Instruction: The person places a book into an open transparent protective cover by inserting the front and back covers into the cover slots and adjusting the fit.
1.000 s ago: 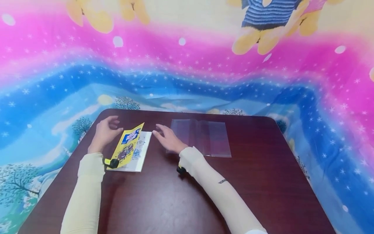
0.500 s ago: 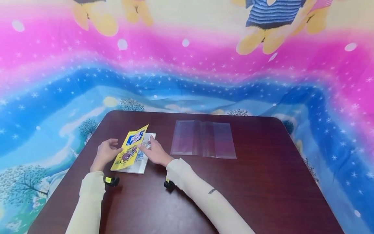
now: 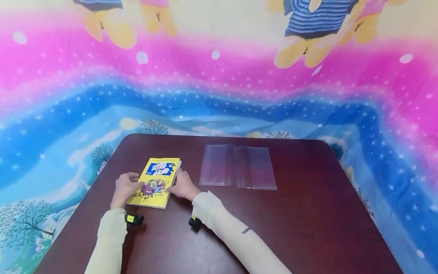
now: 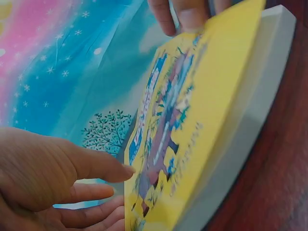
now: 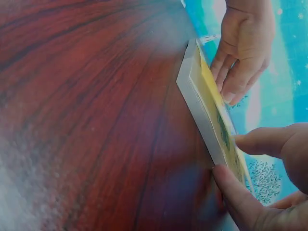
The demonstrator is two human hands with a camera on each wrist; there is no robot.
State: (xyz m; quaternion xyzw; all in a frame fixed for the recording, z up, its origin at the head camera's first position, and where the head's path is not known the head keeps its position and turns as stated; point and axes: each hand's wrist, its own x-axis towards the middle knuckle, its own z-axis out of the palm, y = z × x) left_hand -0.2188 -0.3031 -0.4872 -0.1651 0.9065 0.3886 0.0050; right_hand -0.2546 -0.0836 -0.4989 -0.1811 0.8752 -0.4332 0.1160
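Observation:
A yellow book (image 3: 158, 182) lies on the table's left half, its front cover down over the pages in the head view. The left hand (image 3: 124, 188) is at the book's left edge, its thumb touching the cover and its fingers loosely bent beside the spine. At the right edge, the right hand (image 3: 184, 185) pinches the book, thumb on the cover and a finger against the page block (image 5: 199, 108). In the left wrist view the cover (image 4: 211, 86) stands slightly off the pages near the bottom edge.
A clear plastic book cover (image 3: 237, 167) lies spread flat on the dark red-brown table (image 3: 308, 213), right of the book. A patterned cloth (image 3: 219, 91) in pink and blue hangs behind the table and along its sides.
The book's raised front cover has come down over the pages. The right hand has moved left and down to the book's right edge, and the left hand has moved down along the left edge.

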